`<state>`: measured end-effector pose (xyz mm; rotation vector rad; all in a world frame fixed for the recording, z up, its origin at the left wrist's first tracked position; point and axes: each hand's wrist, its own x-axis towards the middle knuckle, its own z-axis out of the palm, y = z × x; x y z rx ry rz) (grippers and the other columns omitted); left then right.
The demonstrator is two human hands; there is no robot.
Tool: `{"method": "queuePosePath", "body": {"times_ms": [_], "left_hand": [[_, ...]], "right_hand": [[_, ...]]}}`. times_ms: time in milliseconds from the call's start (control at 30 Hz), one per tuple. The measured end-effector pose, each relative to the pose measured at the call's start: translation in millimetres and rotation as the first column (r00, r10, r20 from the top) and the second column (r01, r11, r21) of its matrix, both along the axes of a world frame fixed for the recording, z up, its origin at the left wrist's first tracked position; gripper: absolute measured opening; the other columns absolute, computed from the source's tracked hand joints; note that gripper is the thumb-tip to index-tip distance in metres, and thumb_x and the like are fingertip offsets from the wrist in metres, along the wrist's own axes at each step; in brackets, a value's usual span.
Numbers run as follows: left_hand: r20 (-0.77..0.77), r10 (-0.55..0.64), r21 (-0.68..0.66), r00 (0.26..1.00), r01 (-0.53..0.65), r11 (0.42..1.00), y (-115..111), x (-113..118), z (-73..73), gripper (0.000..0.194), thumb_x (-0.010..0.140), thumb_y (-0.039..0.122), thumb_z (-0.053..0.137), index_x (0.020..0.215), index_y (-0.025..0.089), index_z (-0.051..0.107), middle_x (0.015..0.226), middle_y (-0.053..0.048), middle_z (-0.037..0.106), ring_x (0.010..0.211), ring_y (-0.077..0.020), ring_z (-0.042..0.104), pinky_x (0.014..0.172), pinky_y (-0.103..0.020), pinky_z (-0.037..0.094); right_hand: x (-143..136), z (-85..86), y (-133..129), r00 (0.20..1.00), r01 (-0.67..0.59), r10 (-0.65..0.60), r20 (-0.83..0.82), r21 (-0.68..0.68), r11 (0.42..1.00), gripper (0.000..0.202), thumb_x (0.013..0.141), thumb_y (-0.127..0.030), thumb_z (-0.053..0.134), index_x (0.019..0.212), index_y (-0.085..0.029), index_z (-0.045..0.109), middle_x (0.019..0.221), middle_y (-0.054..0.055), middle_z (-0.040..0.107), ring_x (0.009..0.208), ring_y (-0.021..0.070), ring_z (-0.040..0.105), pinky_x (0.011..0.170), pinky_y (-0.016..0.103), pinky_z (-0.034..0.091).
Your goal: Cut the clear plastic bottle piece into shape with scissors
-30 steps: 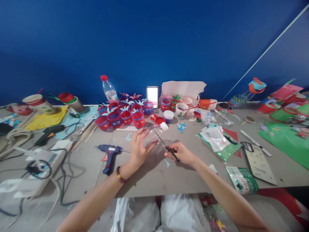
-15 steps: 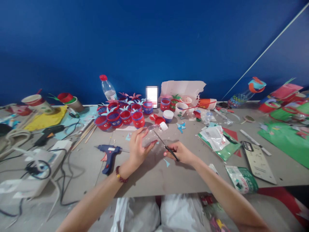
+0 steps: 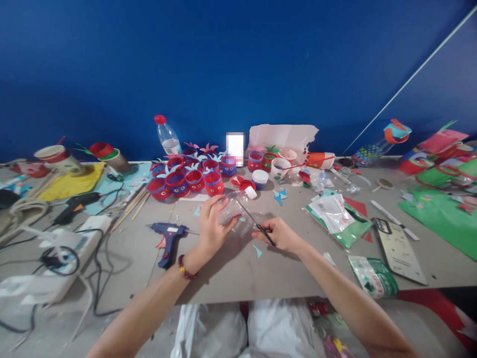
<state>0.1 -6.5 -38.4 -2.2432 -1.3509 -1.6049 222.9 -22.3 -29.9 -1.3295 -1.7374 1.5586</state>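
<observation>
My left hand (image 3: 213,226) is wrapped round a clear plastic bottle piece (image 3: 231,208) with a white cap (image 3: 250,192) at its far right end. In my right hand (image 3: 275,232) is a pair of black-handled scissors (image 3: 257,223), its blades pointing up and left against the clear plastic. How far the blades go into the plastic is hard to tell. A small light-blue scrap (image 3: 257,251) lies on the table just below, between my hands. Behind the bottle piece stand several red and blue cups with eyes (image 3: 213,185).
A blue glue gun (image 3: 169,241) lies left of my left hand, near a power strip (image 3: 76,258) with cables. To the right are a green packet (image 3: 354,231) and a phone (image 3: 398,251). A blue wall (image 3: 238,64) rises behind the grey table (image 3: 231,283).
The clear bottle piece has turned slightly in my left hand, and its white cap has shifted a little left and up. My right hand and the scissors have moved very slightly left.
</observation>
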Motion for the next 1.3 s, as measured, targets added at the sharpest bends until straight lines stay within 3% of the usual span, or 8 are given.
{"method": "queuePosePath", "body": {"times_ms": [200, 367, 500, 933, 1300], "left_hand": [[0.072, -0.025, -0.07, 0.997, 0.03, 0.997, 0, -1, 9.8, 0.047, 0.075, 0.038, 0.076, 0.114, 0.021, 0.054, 0.115, -0.01, 0.06, 0.111, -0.0257, 0.059, 0.097, -0.047, 0.05], [0.167, -0.034, -0.172, 0.985, 0.063, 0.983, 1, -3, 21.3, 0.036, 0.082, 0.034, 0.066, 0.114, 0.02, 0.057, 0.11, -0.009, 0.066, 0.102, -0.0228, 0.064, 0.091, -0.042, 0.054], [0.22, -0.077, -0.265, 0.972, 0.135, 0.955, 4, -4, 21.8, 0.033, 0.083, 0.036, 0.066, 0.112, 0.02, 0.06, 0.109, -0.008, 0.07, 0.099, -0.0225, 0.067, 0.09, -0.042, 0.055], [0.182, -0.113, -0.212, 0.977, 0.151, 0.965, 2, 3, 14.4, 0.039, 0.08, 0.039, 0.07, 0.113, 0.021, 0.06, 0.103, -0.007, 0.069, 0.093, -0.0209, 0.067, 0.081, -0.037, 0.057], [0.171, -0.035, -0.201, 0.985, 0.07, 0.977, -3, 5, 7.4, 0.041, 0.08, 0.039, 0.071, 0.114, 0.021, 0.06, 0.109, -0.009, 0.067, 0.101, -0.0245, 0.065, 0.089, -0.043, 0.055]], "right_hand": [[2, -0.9, 1, 0.999, -0.007, 0.007, 0.033, 0.014, 1.0, 0.058, 0.065, -0.061, 0.074, 0.053, -0.019, 0.036, 0.052, -0.007, 0.024, 0.051, 0.0069, 0.021, 0.045, 0.023, 0.016], [2, -1.0, 1, 0.999, -0.044, 0.043, 0.021, 0.03, 0.999, 0.056, 0.068, -0.058, 0.073, 0.054, -0.019, 0.036, 0.052, -0.007, 0.025, 0.052, 0.0066, 0.022, 0.045, 0.023, 0.016], [2, 1.3, 1, 0.999, -0.032, 0.032, 0.02, 0.023, 0.999, 0.056, 0.07, -0.061, 0.07, 0.053, -0.019, 0.035, 0.05, -0.007, 0.028, 0.05, 0.0064, 0.024, 0.045, 0.023, 0.018], [0, 3.3, -2, 1.0, -0.008, 0.008, -0.023, -0.02, 1.0, 0.052, 0.069, -0.051, 0.075, 0.052, -0.019, 0.037, 0.05, -0.008, 0.025, 0.048, 0.0059, 0.022, 0.045, 0.024, 0.017], [0, 0.5, -1, 0.999, 0.002, -0.004, -0.041, -0.035, 0.999, 0.053, 0.065, -0.057, 0.076, 0.054, -0.018, 0.04, 0.052, -0.008, 0.026, 0.05, 0.006, 0.022, 0.045, 0.023, 0.017]]}}
